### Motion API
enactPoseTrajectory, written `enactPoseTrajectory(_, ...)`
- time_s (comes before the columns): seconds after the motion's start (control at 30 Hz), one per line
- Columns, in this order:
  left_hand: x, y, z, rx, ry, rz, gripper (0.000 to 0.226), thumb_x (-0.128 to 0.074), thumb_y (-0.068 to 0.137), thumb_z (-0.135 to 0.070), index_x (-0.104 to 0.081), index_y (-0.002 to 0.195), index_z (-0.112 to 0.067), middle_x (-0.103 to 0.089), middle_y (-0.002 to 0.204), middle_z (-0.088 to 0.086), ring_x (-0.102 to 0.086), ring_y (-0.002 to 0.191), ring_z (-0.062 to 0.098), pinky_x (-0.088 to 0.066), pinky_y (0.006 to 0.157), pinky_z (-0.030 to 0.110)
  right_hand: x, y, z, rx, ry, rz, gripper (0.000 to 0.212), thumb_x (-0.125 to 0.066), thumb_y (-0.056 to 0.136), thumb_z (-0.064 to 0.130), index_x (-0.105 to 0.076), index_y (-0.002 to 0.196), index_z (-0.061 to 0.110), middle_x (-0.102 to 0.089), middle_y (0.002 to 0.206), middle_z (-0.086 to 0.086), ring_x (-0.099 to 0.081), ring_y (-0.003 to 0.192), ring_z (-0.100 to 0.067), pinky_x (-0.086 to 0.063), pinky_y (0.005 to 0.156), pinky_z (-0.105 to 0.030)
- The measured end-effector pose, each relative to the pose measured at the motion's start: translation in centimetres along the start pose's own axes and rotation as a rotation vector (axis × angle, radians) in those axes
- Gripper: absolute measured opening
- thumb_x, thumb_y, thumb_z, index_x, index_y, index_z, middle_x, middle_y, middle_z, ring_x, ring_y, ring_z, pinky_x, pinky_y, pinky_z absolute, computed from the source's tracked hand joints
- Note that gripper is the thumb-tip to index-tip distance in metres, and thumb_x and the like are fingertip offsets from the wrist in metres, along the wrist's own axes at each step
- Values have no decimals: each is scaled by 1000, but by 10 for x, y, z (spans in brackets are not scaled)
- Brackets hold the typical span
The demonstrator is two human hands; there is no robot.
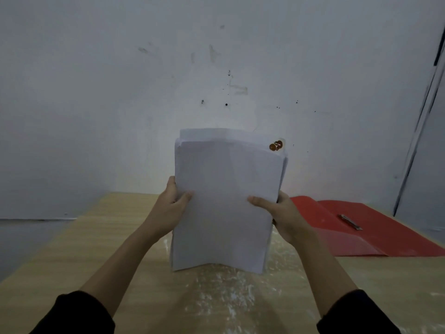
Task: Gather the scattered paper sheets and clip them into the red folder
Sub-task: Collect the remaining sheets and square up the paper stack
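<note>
A stack of white paper sheets (226, 196) stands upright above the middle of the wooden table (84, 256), its top edges uneven. My left hand (172, 203) grips the stack's left edge, thumb on the front. My right hand (279, 213) grips the right edge the same way. The red folder (375, 239) lies open on the table to the right, with its metal clip (351, 221) lying flat on the inside.
A pale wall (120, 104) rises right behind the table. A small orange sticker (276, 145) shows on the wall behind the stack's top right corner. A dark door edge (419, 131) runs down the far right. The table's left edge drops to a grey floor.
</note>
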State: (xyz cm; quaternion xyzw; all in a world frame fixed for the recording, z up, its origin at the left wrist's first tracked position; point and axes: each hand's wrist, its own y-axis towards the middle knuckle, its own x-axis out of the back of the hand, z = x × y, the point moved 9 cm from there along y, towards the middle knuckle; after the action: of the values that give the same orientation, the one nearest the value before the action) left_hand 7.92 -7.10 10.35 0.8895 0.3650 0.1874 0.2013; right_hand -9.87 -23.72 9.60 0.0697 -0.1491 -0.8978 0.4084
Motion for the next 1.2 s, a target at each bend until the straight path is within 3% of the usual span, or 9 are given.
enactPoseTrajectory(0.17,18,1,-17,8,276,-45,40,-62,90,-24,-43,123,-12,-55,121,4,-58,107,23,-48,79,27,1,-2,-4,-25,90,-42,39,-82,61,24,-73,98,14,-74,103,-6,-71,92,-25,-59,73,-35)
enactPoseTrajectory(0.33,16,-17,-134,-670,980,-359,106,-75,65,-16,-12,149,-2,-18,155,19,-17,145,32,-22,114,52,-8,-3,-5,-40,120,29,31,-82,64,26,-77,94,20,-73,106,-8,-70,96,-29,-59,77,-42)
enactPoseTrajectory(0.43,-28,-1,-159,-773,1271,-124,100,-67,74,-26,-6,152,-11,-17,158,14,-12,147,28,-7,118,51,-11,-3,-5,-42,169,61,26,-81,68,25,-78,94,26,-73,106,-6,-70,96,-28,-59,74,-39)
enactPoseTrajectory(0.5,-54,15,-153,-721,1348,72,79,-56,86,-31,-13,150,-16,-38,147,8,-33,138,24,-9,119,45,-12,-2,-4,-42,191,72,28,-80,66,25,-77,94,28,-73,106,-6,-70,96,-28,-58,73,-38)
enactPoseTrajectory(0.67,-81,17,-158,-845,1346,83,63,-47,93,-21,-16,148,-16,-48,132,3,-51,112,22,-38,100,37,-11,-2,-1,-19,183,99,33,-81,64,28,-77,96,27,-73,107,-7,-69,97,-29,-58,76,-41)
enactPoseTrajectory(0.8,-87,16,-150,-885,1397,94,80,-42,92,-16,12,150,-22,-44,131,4,-49,103,23,-39,88,35,-10,0,4,1,164,71,29,-79,67,28,-77,96,26,-73,106,-7,-70,96,-28,-58,74,-38)
enactPoseTrajectory(0.93,-61,21,-147,-880,1448,-32,94,-55,86,-21,14,149,-33,-41,138,5,-43,123,25,-26,108,47,-7,3,10,28,160,13,37,-76,74,35,-73,105,15,-72,108,-9,-70,97,-28,-58,71,-34)
enactPoseTrajectory(1.07,13,24,-124,-631,865,-318,108,-80,67,-31,-14,151,-11,-39,141,12,-35,129,25,-27,109,44,-2,4,7,4,177,-11,34,-71,77,35,-73,103,14,-72,107,-11,-70,96,-29,-59,70,-34)
enactPoseTrajectory(1.2,18,26,-20,-20,-66,-96,65,-70,82,-11,-31,134,-14,-52,118,-2,-54,113,20,-50,75,14,2,1,19,127,168,-120,37,-75,71,42,-73,96,15,-74,99,-9,-72,88,-28,-59,66,-35)
